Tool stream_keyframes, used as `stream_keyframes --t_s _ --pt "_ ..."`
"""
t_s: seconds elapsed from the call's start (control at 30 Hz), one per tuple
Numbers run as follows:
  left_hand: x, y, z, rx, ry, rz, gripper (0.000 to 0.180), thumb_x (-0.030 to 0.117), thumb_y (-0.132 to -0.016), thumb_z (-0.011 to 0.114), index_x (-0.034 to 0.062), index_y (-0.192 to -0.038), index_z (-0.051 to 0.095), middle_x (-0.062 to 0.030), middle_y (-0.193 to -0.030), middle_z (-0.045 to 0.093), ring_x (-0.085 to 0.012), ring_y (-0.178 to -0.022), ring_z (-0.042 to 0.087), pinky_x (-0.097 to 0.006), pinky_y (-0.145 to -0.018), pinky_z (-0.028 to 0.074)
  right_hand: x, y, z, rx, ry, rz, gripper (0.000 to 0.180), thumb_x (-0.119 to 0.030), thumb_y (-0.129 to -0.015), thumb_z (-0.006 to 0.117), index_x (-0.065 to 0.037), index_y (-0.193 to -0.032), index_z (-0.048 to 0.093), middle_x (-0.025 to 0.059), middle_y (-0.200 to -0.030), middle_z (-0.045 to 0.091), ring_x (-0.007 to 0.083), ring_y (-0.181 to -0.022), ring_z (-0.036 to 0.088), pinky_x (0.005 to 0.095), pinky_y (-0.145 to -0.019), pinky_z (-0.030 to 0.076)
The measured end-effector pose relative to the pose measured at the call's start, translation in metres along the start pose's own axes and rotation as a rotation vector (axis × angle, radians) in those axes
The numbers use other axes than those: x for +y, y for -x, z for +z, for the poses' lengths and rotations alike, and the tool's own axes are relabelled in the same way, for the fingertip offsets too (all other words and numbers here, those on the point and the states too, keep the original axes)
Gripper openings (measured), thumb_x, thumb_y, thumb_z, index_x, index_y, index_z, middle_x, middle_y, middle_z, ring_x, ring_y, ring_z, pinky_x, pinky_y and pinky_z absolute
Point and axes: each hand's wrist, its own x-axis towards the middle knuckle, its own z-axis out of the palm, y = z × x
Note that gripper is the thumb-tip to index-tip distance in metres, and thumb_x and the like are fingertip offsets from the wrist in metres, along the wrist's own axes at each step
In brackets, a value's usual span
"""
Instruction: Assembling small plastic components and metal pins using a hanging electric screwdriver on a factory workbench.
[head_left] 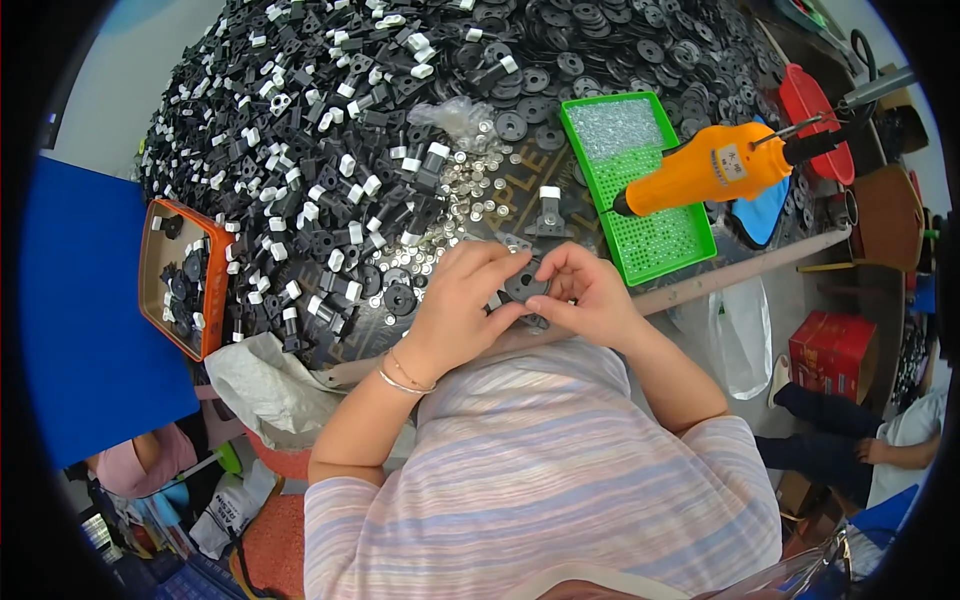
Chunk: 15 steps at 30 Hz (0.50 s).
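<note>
Two-handed pinch on a round black disc [515, 286]
From afar I see left hand [462, 292] and right hand [594, 297] clamping fingertips on its rim, probably for steadiness, off the near-left corner of the rectangular green perforated tray [674, 268].

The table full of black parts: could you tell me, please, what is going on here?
A person holds a black round part between the fingertips of the left hand and right hand, at the table's near edge. Beyond lie heaped black parts with white ends, black discs and small silver pieces. An orange power tool overlaps the green tray in this view, untouched by either hand.
</note>
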Motion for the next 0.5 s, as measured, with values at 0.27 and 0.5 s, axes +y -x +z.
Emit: stream_keyframes --t_s 0.27,0.5 --pt "-0.001 0.001 -0.003 -0.024 -0.042 -0.022 0.047 0.015 -0.058 0.076 0.0059 -0.101 0.060 -0.0090 -0.096 0.057 -0.0266 -0.090 0.052 -0.037 -0.083 0.037 -0.006 0.000 0.001 -0.057 0.205 0.012 0.025 -0.006 -0.075 0.068 -0.004 -0.092 0.051 0.0004 -0.064 0.056 0.0024 -0.052 0.049 0.0189 -0.048 0.039" --pt "-0.019 -0.001 0.001 0.056 -0.267 -0.151 0.047 0.020 -0.055 0.078 0.0083 -0.098 0.062 -0.0081 -0.111 0.050 -0.0277 -0.110 0.043 -0.045 -0.095 0.026 -0.021 0.020 -0.016 0.488 0.485 -0.461 0.026 -0.004 -0.071 0.070 -0.003 -0.094 0.057 0.0045 -0.077 0.060 0.0085 -0.053 0.053 0.0201 -0.049 0.041"
